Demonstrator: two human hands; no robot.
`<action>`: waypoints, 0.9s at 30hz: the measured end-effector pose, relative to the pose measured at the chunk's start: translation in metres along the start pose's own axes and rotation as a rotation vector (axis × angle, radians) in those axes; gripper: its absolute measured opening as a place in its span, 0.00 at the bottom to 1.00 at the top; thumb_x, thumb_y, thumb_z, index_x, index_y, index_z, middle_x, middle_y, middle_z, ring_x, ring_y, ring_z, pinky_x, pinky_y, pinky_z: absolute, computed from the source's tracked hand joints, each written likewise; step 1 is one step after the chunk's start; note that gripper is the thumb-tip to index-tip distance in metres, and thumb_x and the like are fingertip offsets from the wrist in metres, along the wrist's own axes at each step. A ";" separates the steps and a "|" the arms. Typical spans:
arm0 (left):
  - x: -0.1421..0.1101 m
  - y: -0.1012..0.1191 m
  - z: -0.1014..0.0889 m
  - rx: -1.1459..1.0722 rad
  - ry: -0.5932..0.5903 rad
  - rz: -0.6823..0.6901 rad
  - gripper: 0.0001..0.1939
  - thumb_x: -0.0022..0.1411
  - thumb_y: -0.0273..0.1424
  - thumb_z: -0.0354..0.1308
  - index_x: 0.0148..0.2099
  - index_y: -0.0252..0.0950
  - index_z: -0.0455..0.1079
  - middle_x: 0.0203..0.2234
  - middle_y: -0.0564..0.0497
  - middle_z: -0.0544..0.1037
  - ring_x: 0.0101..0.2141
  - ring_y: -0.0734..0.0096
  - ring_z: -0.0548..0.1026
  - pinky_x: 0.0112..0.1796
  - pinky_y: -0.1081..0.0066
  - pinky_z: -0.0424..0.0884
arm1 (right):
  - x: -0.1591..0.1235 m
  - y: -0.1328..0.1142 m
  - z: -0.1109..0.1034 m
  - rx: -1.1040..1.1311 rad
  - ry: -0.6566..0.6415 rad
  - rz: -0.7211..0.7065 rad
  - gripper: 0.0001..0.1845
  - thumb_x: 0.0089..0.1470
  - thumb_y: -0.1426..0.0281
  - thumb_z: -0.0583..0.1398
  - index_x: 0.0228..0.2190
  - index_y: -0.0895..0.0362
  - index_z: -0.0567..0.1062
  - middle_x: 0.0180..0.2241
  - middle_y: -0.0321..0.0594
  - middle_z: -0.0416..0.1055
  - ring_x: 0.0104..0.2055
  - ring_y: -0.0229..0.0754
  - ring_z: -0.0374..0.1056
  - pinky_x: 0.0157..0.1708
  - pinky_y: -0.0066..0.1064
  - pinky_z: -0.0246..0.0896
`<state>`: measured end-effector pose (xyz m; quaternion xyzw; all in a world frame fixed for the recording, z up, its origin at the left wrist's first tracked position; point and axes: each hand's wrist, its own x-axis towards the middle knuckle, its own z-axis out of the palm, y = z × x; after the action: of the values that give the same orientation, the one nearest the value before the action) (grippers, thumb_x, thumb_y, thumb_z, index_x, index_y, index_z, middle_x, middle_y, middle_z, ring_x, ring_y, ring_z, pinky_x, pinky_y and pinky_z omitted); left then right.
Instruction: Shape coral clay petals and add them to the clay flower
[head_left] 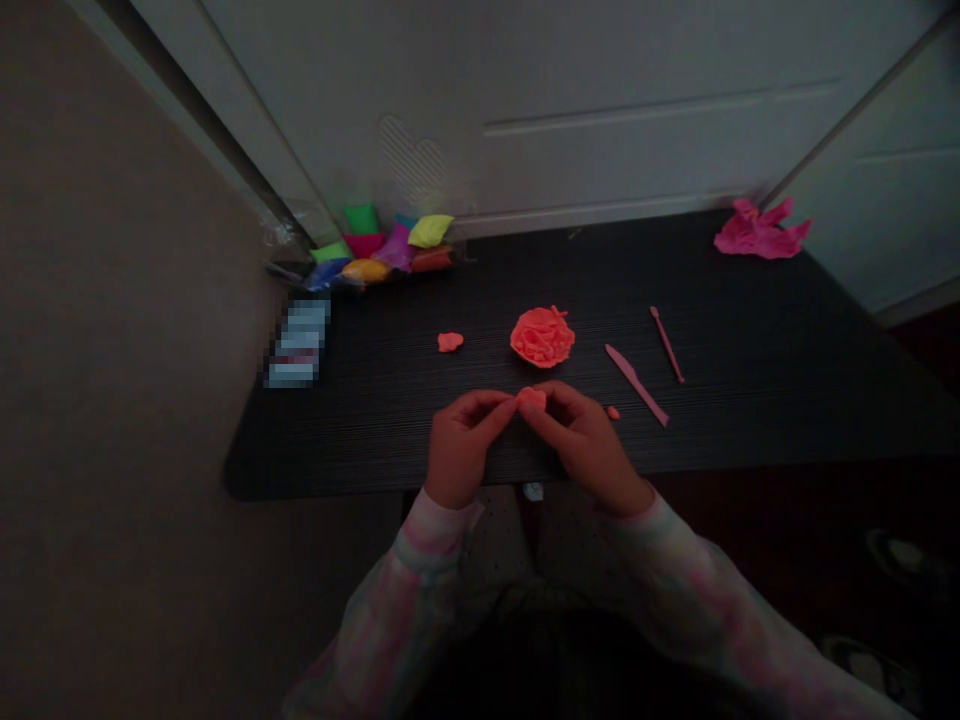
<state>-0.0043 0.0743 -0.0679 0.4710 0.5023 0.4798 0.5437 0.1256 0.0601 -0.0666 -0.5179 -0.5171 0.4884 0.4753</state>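
Observation:
Between my two hands, near the front edge of the dark table (360, 420), is a small flattened piece of orange-pink modelling clay (532, 398). The fingertips of my left hand (466, 440) pinch its left edge. My right hand (589, 435) grips it between thumb and fingers. Just beyond sits a round clay flower-like shape (541, 338) with ruffled layers. To its left lies a loose clay lump (450, 342). A tiny clay bit (613, 412) rests beside my right hand, near a pink plastic knife (637, 386) and a thin pink modelling tool (667, 345).
Several colourful clay packets (390, 245) in clear plastic lie at the back left. A blurred-out pale rectangular item (300, 343) is near the left edge. Crumpled pink material (761, 230) sits at the back right. A white panelled surface (600, 120) stands behind the table.

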 end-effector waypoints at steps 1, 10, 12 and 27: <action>0.000 0.000 0.000 0.010 -0.002 -0.003 0.04 0.47 0.31 0.61 0.29 0.37 0.73 0.26 0.55 0.77 0.30 0.73 0.73 0.35 0.72 0.67 | 0.000 0.000 0.000 -0.002 0.004 0.000 0.09 0.48 0.63 0.57 0.28 0.55 0.70 0.27 0.35 0.67 0.31 0.38 0.62 0.33 0.31 0.57; -0.001 0.004 0.000 0.050 -0.023 0.001 0.04 0.49 0.31 0.60 0.29 0.36 0.72 0.26 0.55 0.76 0.30 0.73 0.72 0.36 0.72 0.67 | -0.001 -0.004 -0.001 0.013 0.006 0.010 0.08 0.48 0.64 0.58 0.27 0.56 0.70 0.26 0.34 0.67 0.30 0.36 0.61 0.32 0.29 0.55; -0.001 0.003 0.000 0.043 -0.019 0.006 0.04 0.49 0.31 0.59 0.29 0.36 0.72 0.26 0.54 0.76 0.31 0.73 0.72 0.36 0.72 0.67 | -0.001 -0.004 -0.001 0.027 0.012 0.016 0.08 0.48 0.63 0.58 0.26 0.56 0.70 0.26 0.33 0.66 0.30 0.36 0.61 0.31 0.28 0.55; -0.004 0.006 0.002 0.088 -0.044 0.000 0.03 0.48 0.29 0.60 0.29 0.35 0.72 0.24 0.54 0.76 0.27 0.73 0.71 0.31 0.73 0.66 | 0.000 -0.001 -0.002 0.099 0.017 0.014 0.06 0.47 0.66 0.59 0.26 0.55 0.71 0.26 0.32 0.67 0.30 0.35 0.61 0.32 0.27 0.54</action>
<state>-0.0024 0.0712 -0.0619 0.5049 0.5111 0.4466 0.5333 0.1280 0.0597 -0.0651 -0.5014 -0.4848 0.5122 0.5012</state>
